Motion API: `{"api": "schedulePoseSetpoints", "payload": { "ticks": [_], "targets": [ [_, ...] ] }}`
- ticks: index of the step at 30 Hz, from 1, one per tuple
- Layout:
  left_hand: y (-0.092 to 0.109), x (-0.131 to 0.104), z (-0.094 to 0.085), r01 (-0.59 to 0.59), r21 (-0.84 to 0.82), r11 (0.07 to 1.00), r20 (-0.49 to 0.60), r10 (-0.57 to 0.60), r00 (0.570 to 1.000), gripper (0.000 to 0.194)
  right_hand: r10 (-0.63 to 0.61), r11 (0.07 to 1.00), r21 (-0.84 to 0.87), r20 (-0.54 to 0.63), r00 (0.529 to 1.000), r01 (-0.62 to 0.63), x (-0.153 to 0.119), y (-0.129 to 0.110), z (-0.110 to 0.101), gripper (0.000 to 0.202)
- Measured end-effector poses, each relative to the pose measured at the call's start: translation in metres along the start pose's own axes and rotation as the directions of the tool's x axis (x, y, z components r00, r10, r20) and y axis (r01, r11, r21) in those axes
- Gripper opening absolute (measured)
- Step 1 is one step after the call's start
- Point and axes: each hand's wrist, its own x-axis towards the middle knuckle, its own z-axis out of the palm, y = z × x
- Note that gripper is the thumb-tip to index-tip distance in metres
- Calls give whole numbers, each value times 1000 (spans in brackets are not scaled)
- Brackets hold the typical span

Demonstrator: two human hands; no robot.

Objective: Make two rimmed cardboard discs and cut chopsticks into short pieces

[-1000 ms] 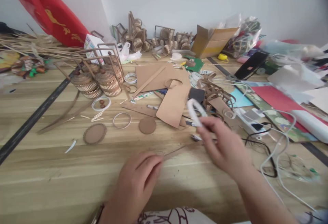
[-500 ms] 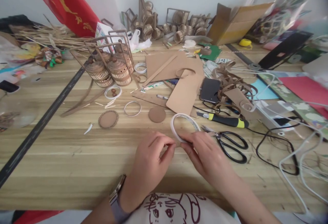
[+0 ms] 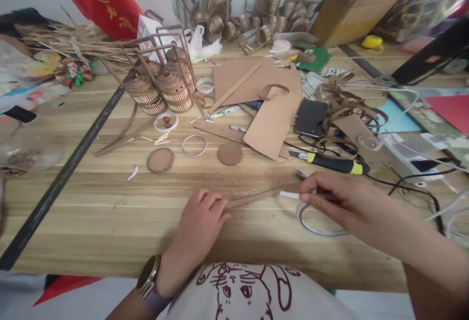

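My left hand (image 3: 205, 220) rests low on the table, its fingers bent together over the near end of a narrow brown cardboard strip (image 3: 256, 196). The strip slants up to the right toward my right hand (image 3: 339, 200). A roll of double-sided tape (image 3: 309, 225) hangs from that hand, pinched between thumb and fingers. Its short white tape end (image 3: 289, 195) sticks out leftward, beside the strip's far part. Only the metal tips of the scissors (image 3: 301, 175) show behind my right hand.
Beyond my hands lie a cardboard disc (image 3: 230, 154), a rimmed disc (image 3: 160, 160), a thin ring (image 3: 194, 145) and a utility knife (image 3: 330, 162). Small woven baskets (image 3: 176, 88) stand back left. A phone (image 3: 311, 118), curled strips and cables crowd the right.
My hands have moved apart, the right one going right with the tape roll. The brown strip now shows stretched between them, and a white tape end is out. The view has shifted slightly.
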Motion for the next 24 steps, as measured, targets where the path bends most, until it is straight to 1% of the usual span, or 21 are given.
{"api": "schedulePoseSetpoints", "payload": {
  "ticks": [1,3,5,8,11,14,17,19,24],
  "targets": [
    [-2,-1,4,14,31,999,56,-16,998,7,5,1000,18,67,998,-6,3,-1,2,24],
    [-4,-2,11,37,34,999,110,-40,993,8,1,999,51,180,984,-10,12,-9,11,23],
    [-3,1,16,64,-25,998,102,-61,993,9,-11,997,73,275,961,-10,23,-20,25,21],
    [0,6,21,110,-121,986,76,-102,992,10,-35,996,94,371,928,0,38,-33,48,18],
    [3,10,26,149,-164,975,68,-140,988,14,-18,996,90,406,914,-21,50,-35,67,16],
    [1,8,28,171,-181,968,54,-164,985,14,15,997,66,394,919,-45,57,-30,79,17],
    [-6,1,27,173,-218,960,21,-172,985,14,34,997,46,398,917,-57,59,-27,82,17],
    [-9,-4,27,196,-240,951,5,-201,980,16,47,998,29,408,912,-64,58,-27,82,18],
    [-11,-9,25,352,-286,891,42,-356,934,17,85,996,-11,444,892,-89,59,-31,83,19]
  ]
}}
